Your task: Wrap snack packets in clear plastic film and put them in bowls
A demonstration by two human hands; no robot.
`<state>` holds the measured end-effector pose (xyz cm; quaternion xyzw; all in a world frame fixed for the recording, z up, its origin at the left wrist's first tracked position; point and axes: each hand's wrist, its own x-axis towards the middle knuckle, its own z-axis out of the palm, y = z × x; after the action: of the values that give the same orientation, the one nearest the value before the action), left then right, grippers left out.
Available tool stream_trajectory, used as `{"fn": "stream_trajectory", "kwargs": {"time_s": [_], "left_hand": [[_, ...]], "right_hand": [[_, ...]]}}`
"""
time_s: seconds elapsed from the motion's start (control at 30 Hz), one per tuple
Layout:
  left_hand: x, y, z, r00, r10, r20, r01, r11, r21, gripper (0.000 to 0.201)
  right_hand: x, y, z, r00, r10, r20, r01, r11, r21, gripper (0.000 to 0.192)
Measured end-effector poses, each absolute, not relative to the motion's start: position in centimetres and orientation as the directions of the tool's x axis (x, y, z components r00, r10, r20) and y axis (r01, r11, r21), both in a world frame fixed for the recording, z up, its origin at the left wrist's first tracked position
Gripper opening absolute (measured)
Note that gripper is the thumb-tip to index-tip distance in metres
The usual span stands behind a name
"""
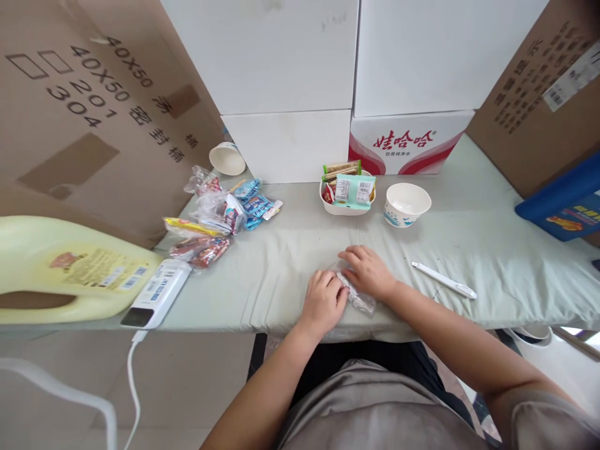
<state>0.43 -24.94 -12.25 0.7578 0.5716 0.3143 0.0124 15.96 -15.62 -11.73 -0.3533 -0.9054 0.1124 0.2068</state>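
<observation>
At the table's near edge, my left hand (325, 300) has its fingers curled, with thumb and forefinger on a crinkled clear plastic packet (363, 304). My right hand (368, 272) bends over the packet's upper end from the other side, its fingertips pointing left. What lies inside the plastic is too small to make out. Beyond my hands, a white tub (347, 210) holds snack packets, a light-green packet (355, 191) on top. A white paper bowl (407, 203) with a blue print stands to its right. A white utility knife (444, 279) lies right of my right hand.
Several wrapped snacks (222, 215) are heaped at the left, near a tipped paper bowl (227, 159). A yellow jug (70, 269) and a white power bank (157, 294) with a cable lie at the left edge. White boxes (290, 147) stand behind; a blue container (562, 206) is at right.
</observation>
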Motion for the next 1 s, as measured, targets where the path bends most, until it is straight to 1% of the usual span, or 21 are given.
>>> {"fn": "stream_trajectory", "kwargs": {"time_s": [0.07,0.1,0.13,0.17,0.2,0.27,0.3,0.33,0.4,0.47,0.6,0.67,0.7,0.77,0.8,0.83,0.87,0.93,1.0], "left_hand": [[0.6,-25.0,-12.5,0.163,0.888,0.431,0.859,-0.342,0.38,0.011],[0.6,-25.1,-12.6,0.163,0.889,0.427,0.858,-0.341,0.384,0.009],[0.7,-25.2,-12.6,0.159,0.889,0.428,0.857,-0.34,0.387,0.007],[0.7,-25.3,-12.6,0.161,0.889,0.428,0.856,-0.341,0.388,0.005],[0.7,-25.4,-12.5,0.168,0.889,0.426,0.856,-0.346,0.384,0.008],[0.7,-25.4,-12.5,0.203,0.886,0.417,0.857,-0.367,0.362,0.02],[0.7,-25.4,-12.4,0.227,0.884,0.409,0.857,-0.381,0.346,0.025],[0.7,-25.4,-12.4,0.254,0.881,0.399,0.856,-0.397,0.331,0.028],[0.6,-25.4,-12.3,0.31,0.871,0.381,0.844,-0.437,0.311,0.028],[0.6,-25.4,-12.1,0.374,0.858,0.351,0.816,-0.485,0.314,0.027],[0.5,-25.6,-11.6,0.463,0.835,0.297,0.763,-0.546,0.347,0.03],[0.4,-25.6,-11.5,0.496,0.822,0.28,0.739,-0.569,0.362,0.036],[0.3,-25.6,-11.5,0.51,0.814,0.277,0.725,-0.58,0.371,0.04],[0.1,-25.5,-11.8,0.523,0.799,0.295,0.696,-0.601,0.394,0.052],[0.0,-25.5,-12.0,0.52,0.793,0.317,0.679,-0.61,0.408,0.059],[-0.1,-25.4,-12.3,0.511,0.787,0.346,0.662,-0.617,0.426,0.064],[-0.3,-25.3,-12.5,0.495,0.785,0.374,0.645,-0.62,0.447,0.068],[-0.4,-25.1,-13.0,0.45,0.793,0.41,0.627,-0.608,0.488,0.074],[-0.5,-25.1,-13.2,0.407,0.809,0.424,0.631,-0.584,0.511,0.077]], "right_hand": [[17.7,-15.1,-10.8,-0.557,0.766,0.321,0.717,0.639,-0.28,0.03],[18.6,-15.1,-10.4,-0.519,0.781,0.349,0.745,0.613,-0.264,0.028],[19.5,-15.5,-10.0,-0.522,0.766,0.375,0.737,0.627,-0.253,0.028],[20.3,-16.1,-9.7,-0.576,0.719,0.39,0.689,0.683,-0.241,0.03],[21.0,-17.1,-9.6,-0.666,0.642,0.38,0.606,0.762,-0.226,0.036],[22.0,-19.8,-10.0,-0.84,0.454,0.296,0.41,0.89,-0.2,0.056],[22.4,-21.2,-10.5,-0.889,0.389,0.241,0.35,0.917,-0.191,0.065],[22.6,-22.7,-11.0,-0.907,0.367,0.204,0.335,0.925,-0.178,0.07],[23.1,-25.0,-12.0,-0.889,0.411,0.201,0.389,0.91,-0.142,0.062],[23.4,-26.4,-12.5,-0.854,0.452,0.257,0.432,0.892,-0.136,0.052],[23.9,-26.5,-11.7,-0.789,0.494,0.365,0.44,0.87,-0.224,0.035],[23.7,-26.0,-10.9,-0.784,0.473,0.401,0.399,0.88,-0.259,0.027],[23.5,-25.6,-10.5,-0.8,0.439,0.409,0.354,0.896,-0.269,0.024],[22.9,-24.8,-9.9,-0.842,0.376,0.386,0.277,0.916,-0.289,0.022],[22.5,-24.2,-9.7,-0.856,0.372,0.358,0.269,0.914,-0.304,0.022],[22.0,-23.6,-9.6,-0.859,0.394,0.326,0.289,0.9,-0.327,0.022],[21.5,-22.8,-9.6,-0.849,0.441,0.292,0.333,0.874,-0.354,0.023],[20.3,-21.3,-9.7,-0.79,0.571,0.223,0.457,0.79,-0.408,0.023],[19.2,-20.0,-10.1,-0.712,0.685,0.153,0.577,0.696,-0.428,0.022]]}}
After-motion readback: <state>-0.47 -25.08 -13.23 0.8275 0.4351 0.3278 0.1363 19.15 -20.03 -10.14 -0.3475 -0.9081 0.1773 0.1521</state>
